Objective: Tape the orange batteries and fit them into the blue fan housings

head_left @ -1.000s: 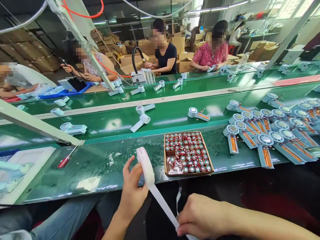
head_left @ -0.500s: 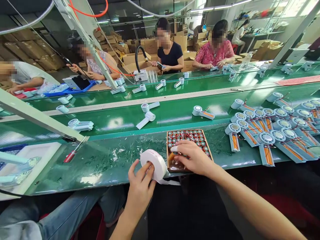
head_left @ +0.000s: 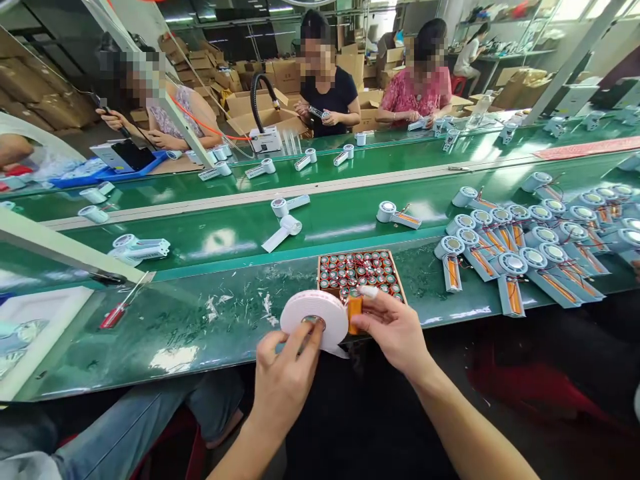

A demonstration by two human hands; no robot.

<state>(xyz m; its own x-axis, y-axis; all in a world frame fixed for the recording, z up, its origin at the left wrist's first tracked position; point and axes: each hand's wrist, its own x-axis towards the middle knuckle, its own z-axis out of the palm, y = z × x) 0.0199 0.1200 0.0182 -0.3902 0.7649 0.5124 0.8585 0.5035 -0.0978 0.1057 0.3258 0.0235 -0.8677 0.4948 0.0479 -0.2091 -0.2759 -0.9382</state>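
Observation:
My left hand (head_left: 287, 377) is closed on a roll of white tape (head_left: 295, 312), with fingers pushed into its core. A loose tape end hangs below the roll at the bench edge. Between the thumb and fingers of my right hand (head_left: 400, 333) is an orange-wrapped battery (head_left: 355, 315), held upright close to the roll's right side. A white cover sits on one fingertip of that hand. Just behind both hands stands a cardboard box (head_left: 399, 279) of battery cells (head_left: 356, 268) with round green ends and red wires; its near part is hidden.
Many pale blue fan housings (head_left: 513, 265) with orange batteries and wires crowd the bench at right. More housings (head_left: 284, 231) lie on the green conveyor (head_left: 220, 240). A red screwdriver (head_left: 114, 315) and a white tray (head_left: 60, 333) are at left. Several people work across the line.
My right hand has lifted the orange battery out of the box and brought it beside the tape roll. The roll has turned its flat side more towards me. The view has shifted slightly.

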